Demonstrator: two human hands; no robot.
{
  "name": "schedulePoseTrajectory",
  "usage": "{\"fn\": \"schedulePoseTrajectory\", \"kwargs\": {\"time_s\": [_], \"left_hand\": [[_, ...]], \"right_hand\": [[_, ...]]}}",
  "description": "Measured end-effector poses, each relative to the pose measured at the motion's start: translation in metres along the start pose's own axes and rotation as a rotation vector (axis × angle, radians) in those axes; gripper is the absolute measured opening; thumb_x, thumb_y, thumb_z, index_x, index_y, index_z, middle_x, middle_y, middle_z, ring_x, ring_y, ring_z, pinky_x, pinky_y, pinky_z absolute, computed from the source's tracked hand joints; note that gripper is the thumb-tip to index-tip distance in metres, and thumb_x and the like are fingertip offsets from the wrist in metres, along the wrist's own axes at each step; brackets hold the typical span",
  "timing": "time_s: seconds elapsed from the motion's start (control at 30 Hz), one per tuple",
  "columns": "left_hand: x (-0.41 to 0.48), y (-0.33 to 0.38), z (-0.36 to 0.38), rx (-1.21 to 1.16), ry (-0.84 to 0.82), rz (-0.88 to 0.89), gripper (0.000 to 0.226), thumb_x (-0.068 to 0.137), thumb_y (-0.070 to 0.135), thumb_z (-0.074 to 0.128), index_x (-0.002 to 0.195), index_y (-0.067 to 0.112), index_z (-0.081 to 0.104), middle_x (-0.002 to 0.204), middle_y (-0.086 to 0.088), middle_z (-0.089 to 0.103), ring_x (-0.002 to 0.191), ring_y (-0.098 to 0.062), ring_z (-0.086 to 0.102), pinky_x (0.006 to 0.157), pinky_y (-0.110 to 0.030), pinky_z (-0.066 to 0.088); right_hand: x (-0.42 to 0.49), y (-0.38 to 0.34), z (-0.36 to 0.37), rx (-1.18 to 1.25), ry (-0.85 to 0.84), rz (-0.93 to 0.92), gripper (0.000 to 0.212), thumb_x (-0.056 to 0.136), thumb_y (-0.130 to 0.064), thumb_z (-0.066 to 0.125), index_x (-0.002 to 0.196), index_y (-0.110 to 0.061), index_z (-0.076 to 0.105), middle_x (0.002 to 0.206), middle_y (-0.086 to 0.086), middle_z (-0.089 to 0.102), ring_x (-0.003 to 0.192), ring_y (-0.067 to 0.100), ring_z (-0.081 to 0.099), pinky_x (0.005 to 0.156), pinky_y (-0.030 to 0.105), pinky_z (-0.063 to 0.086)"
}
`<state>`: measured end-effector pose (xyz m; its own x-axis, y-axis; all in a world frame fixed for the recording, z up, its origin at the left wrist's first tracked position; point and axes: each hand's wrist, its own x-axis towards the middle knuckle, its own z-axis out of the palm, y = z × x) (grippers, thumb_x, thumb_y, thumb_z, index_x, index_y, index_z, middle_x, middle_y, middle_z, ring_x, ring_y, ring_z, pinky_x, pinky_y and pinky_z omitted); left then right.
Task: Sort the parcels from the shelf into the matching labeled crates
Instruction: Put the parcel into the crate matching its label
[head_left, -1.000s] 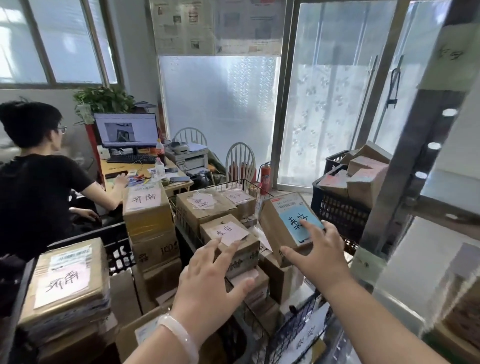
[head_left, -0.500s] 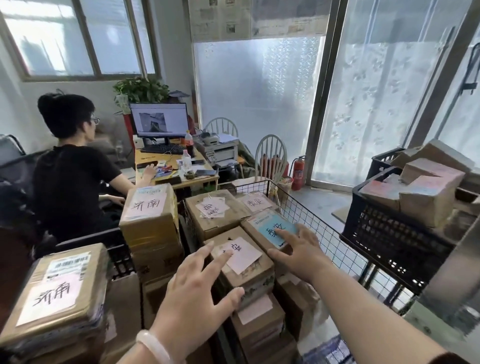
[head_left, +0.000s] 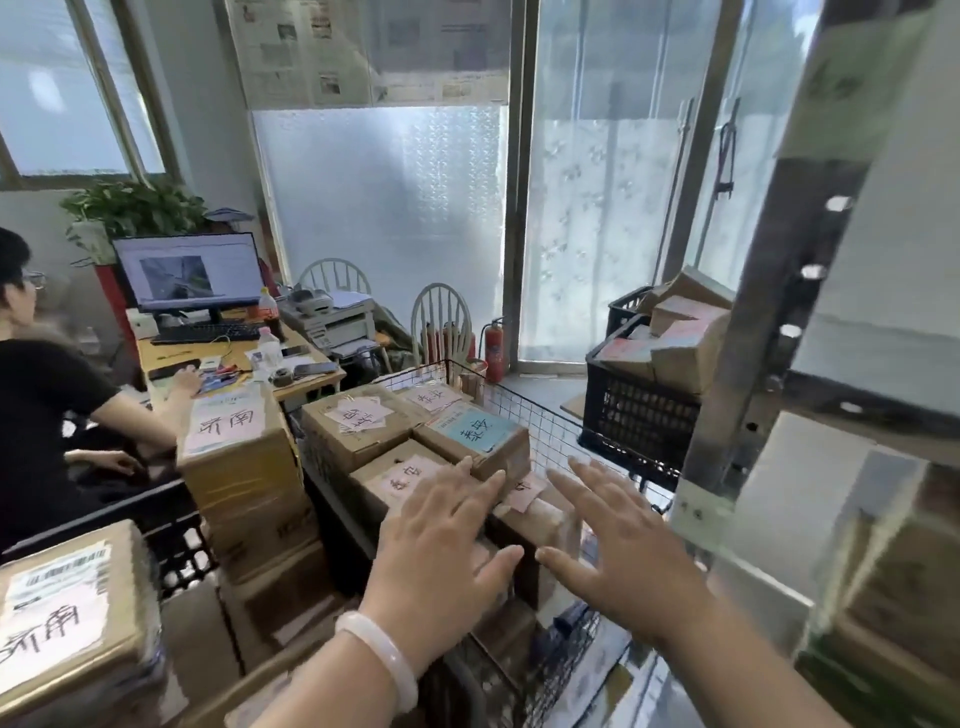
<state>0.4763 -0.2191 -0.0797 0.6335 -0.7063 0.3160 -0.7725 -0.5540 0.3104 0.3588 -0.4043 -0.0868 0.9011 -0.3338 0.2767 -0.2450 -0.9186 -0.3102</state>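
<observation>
as l hand (head_left: 441, 545), r hand (head_left: 618, 545) hover splayed, blue-label pkg (head_left: 475, 434) tops boxes (head_left: 363, 431).

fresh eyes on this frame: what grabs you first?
Two open hands, the left hand and the right hand, spread low in the centre over a wire crate packed with pink-labelled parcels. The blue-labelled parcel stands out among them, just beyond the left hand. A seated person in black works at a desk far left; a black crate of parcels sits to the right.
</observation>
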Motion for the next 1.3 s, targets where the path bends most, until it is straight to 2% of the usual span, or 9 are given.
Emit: {"fn": "schedulePoseTrajectory", "kwargs": {"time_s": [0.23,0.3,0.4,0.57,0.63,0.83,1.0,1.17,1.3], "left_hand": [[-0.023,0.106,0.036,-0.066,-0.074,0.362,0.074,0.089,0.071,0.036,0.150,0.051,-0.001,0.163,0.015,0.001,0.150,-0.011,-0.006,0.122,-0.040,-0.003],[-0.034,0.142,0.044,-0.101,-0.093,0.454,0.074,0.089,0.068,0.040,0.150,0.050,0.003,0.162,0.016,0.005,0.149,-0.011,-0.001,0.121,-0.038,-0.002],[-0.059,0.192,0.058,-0.155,-0.156,0.567,0.072,0.089,0.065,0.039,0.150,0.051,0.003,0.161,0.018,0.008,0.148,-0.008,-0.001,0.120,-0.036,0.003],[-0.099,0.266,0.082,-0.191,-0.257,0.700,0.075,0.086,0.071,0.038,0.151,0.051,0.006,0.160,0.020,0.011,0.147,-0.008,0.003,0.121,-0.035,0.008],[-0.111,0.293,0.093,-0.200,-0.281,0.725,0.074,0.086,0.072,0.036,0.151,0.051,0.006,0.159,0.021,0.011,0.147,-0.007,0.003,0.122,-0.036,0.010],[-0.121,0.368,0.104,-0.332,-0.171,0.602,0.072,0.086,0.070,0.042,0.150,0.049,0.018,0.159,0.014,0.018,0.147,-0.014,0.013,0.119,-0.042,0.025],[-0.102,0.428,0.108,-0.313,-0.023,0.404,0.077,0.079,0.080,0.034,0.147,0.048,0.017,0.160,0.006,0.013,0.147,-0.023,0.007,0.116,-0.047,0.024],[-0.081,0.477,0.121,-0.161,-0.101,0.211,0.095,0.065,0.095,0.025,0.147,0.048,0.014,0.162,0.004,0.006,0.150,-0.030,-0.001,0.116,-0.056,0.017],[-0.080,0.490,0.124,-0.047,-0.127,0.131,0.088,0.067,0.088,0.033,0.143,0.043,0.033,0.159,0.000,0.022,0.147,-0.031,0.007,0.110,-0.059,0.025]], "right_hand": [[-0.155,0.019,-0.046,-0.090,0.129,0.265,0.078,0.074,-0.080,0.039,0.137,-0.066,-0.005,0.153,-0.031,0.000,0.141,-0.010,-0.007,0.117,0.020,-0.001],[-0.197,0.026,-0.060,-0.118,0.160,0.349,0.080,0.075,-0.078,0.042,0.142,-0.061,0.002,0.150,-0.034,-0.005,0.138,-0.013,-0.011,0.115,0.017,-0.003],[-0.257,0.039,-0.080,-0.162,0.196,0.503,0.079,0.081,-0.075,0.044,0.147,-0.054,0.007,0.154,-0.028,-0.002,0.145,-0.002,-0.007,0.118,0.021,0.002],[-0.342,0.065,-0.109,-0.123,0.286,0.652,0.067,0.085,-0.074,0.042,0.136,-0.067,0.001,0.145,-0.039,-0.004,0.137,-0.012,-0.009,0.115,0.026,0.011],[-0.370,0.080,-0.120,-0.105,0.321,0.700,0.069,0.086,-0.070,0.046,0.141,-0.063,0.005,0.143,-0.040,-0.003,0.137,-0.011,-0.004,0.115,0.027,0.015],[-0.417,0.135,-0.160,-0.078,0.347,0.693,0.070,0.085,-0.069,0.049,0.142,-0.060,0.009,0.154,-0.031,0.006,0.140,-0.004,0.011,0.112,0.027,0.027],[-0.434,0.176,-0.184,-0.002,0.336,0.653,0.062,0.081,-0.075,0.045,0.127,-0.077,0.003,0.134,-0.054,-0.008,0.124,-0.029,-0.003,0.109,0.023,0.023],[-0.442,0.205,-0.194,0.018,0.317,0.573,0.058,0.077,-0.078,0.036,0.129,-0.075,0.011,0.135,-0.055,-0.001,0.122,-0.032,-0.004,0.101,0.011,0.014],[-0.442,0.219,-0.198,0.096,0.286,0.535,0.052,0.076,-0.079,0.035,0.126,-0.075,0.017,0.139,-0.048,0.009,0.129,-0.023,0.007,0.106,0.015,0.018]]}}
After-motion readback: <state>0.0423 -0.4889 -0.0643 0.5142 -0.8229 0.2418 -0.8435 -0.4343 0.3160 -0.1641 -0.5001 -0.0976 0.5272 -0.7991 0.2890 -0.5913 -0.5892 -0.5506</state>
